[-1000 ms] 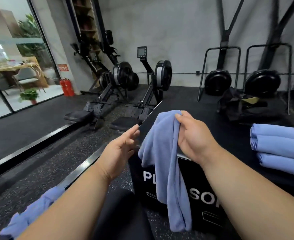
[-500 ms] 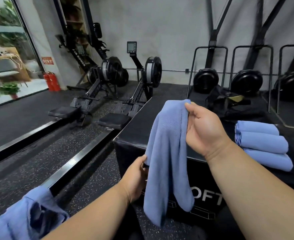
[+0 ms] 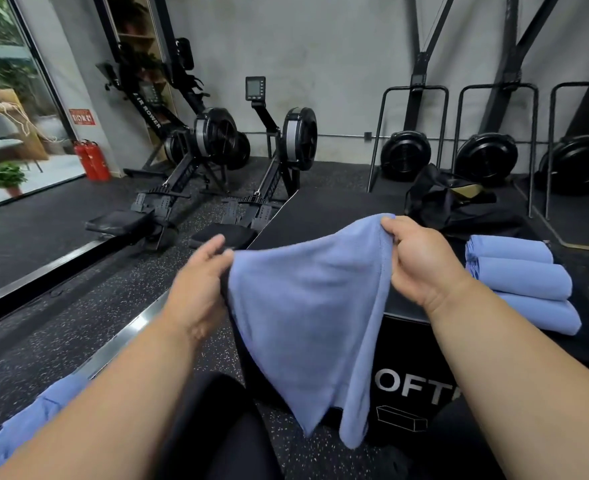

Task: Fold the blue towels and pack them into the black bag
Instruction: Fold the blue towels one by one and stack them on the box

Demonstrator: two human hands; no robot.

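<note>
Blue towel hangs spread btwn your two hands, in front of the black box. Your left hand pinches its edge at 9 o'clock, fingers curled on the cloth; right hand grips the top corner at 1 o'clock. Folded towels sit stacked on the box at 3 o'clock, black bag just behind them. Another blue towel lies at 8 o'clock.
</note>
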